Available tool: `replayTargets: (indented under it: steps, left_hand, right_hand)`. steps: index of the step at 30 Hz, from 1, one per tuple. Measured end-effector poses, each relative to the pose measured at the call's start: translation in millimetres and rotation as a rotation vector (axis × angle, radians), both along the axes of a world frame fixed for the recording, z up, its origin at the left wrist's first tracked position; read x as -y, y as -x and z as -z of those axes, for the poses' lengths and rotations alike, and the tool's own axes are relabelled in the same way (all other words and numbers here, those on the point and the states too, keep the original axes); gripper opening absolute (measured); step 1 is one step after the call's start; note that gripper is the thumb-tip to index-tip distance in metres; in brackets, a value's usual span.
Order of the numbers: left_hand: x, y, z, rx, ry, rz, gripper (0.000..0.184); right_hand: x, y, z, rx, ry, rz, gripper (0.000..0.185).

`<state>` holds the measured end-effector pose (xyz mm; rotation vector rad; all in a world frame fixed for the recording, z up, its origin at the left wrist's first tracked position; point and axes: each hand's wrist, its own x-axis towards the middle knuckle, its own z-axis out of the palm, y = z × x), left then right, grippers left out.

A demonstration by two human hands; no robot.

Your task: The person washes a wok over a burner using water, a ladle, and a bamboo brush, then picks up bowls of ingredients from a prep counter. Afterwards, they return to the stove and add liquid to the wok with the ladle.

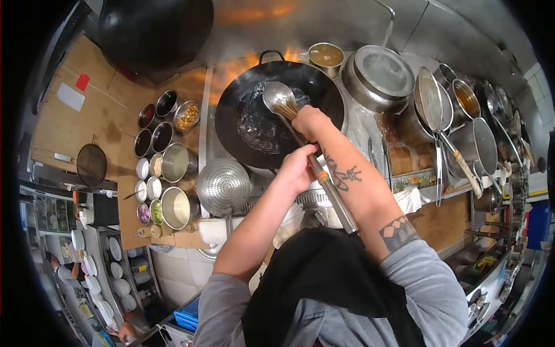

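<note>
A black wok [231,115] sits over flames with bubbling clear liquid inside. My left hand [298,169] is closed round the long metal handle of a ladle, whose round bowl [278,95] is over the wok. The handle runs down toward my body. My right hand [310,122] grips a bamboo brush [284,109], its bristles against the ladle's bowl. A perforated strainer [224,186] lies just left of my left forearm.
Metal containers of ingredients [175,208] stand at the left. Behind the wok is a pot of brown liquid [325,55]; a lidded pot [381,72] and sieves [430,101] are at the right. Flames rise behind the wok. Part of another person shows at the lower left.
</note>
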<state>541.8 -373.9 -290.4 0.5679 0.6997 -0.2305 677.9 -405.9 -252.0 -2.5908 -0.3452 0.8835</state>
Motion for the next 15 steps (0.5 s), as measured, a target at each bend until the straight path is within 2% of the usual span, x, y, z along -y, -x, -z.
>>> replayTargets:
  steps: [2, 3, 4, 5, 6, 7, 8, 9, 10, 12, 13, 14, 15]
  left_hand:
    - [14, -7, -43, -0.054, 0.021, -0.058, 0.014]
    - [-12, -5, -23, 0.0, -0.118, 0.1, 0.014]
    - [-33, 10, -42, 0.022, -0.355, 0.202, 0.014]
    - [-66, 25, -41, -0.014, -0.448, 0.366, 0.012]
    - [-98, 45, -40, -0.04, -0.714, 0.539, 0.012]
    - [-118, 73, -21, 0.014, -1.698, 0.699, 0.016]
    - [-120, 90, -42, -0.316, -2.028, 0.982, 0.02]
    - [-138, 96, -34, -0.404, -2.08, 1.043, 0.027]
    - [-145, 100, -29, -0.427, -2.121, 1.075, 0.026]
    - [-149, 106, -21, -0.452, -2.209, 1.14, 0.024]
    - [-148, 109, -15, -0.441, -2.27, 1.114, 0.025]
    - [-147, 109, -16, -0.429, -2.281, 1.088, 0.026]
    - [-147, 115, -18, -0.418, -2.286, 1.087, 0.027]
  right_hand:
    - [5, -16, 35, 0.05, 0.023, -0.186, 0.043]
    - [14, -23, 50, 0.07, 0.038, -0.279, 0.043]
    - [33, -30, 43, 0.162, 0.074, -0.423, 0.045]
    - [53, -47, 32, 0.221, 0.158, -0.507, 0.044]
    - [64, -57, 6, 0.36, 0.354, -0.521, 0.04]
    - [72, -75, -6, 0.396, 0.434, -0.513, 0.037]
    - [75, -81, -23, 0.454, 0.385, -0.402, 0.034]
    - [74, -76, -28, 0.498, 0.326, -0.352, 0.035]
    - [70, -69, -32, 0.546, 0.269, -0.302, 0.036]
    - [70, -33, -23, 0.581, -0.015, -0.262, 0.04]
    - [76, -16, -16, 0.599, -0.039, -0.487, 0.043]
    - [83, -12, 5, 0.533, -0.119, -0.517, 0.042]
    - [77, -26, 20, 0.498, -0.004, -0.435, 0.045]
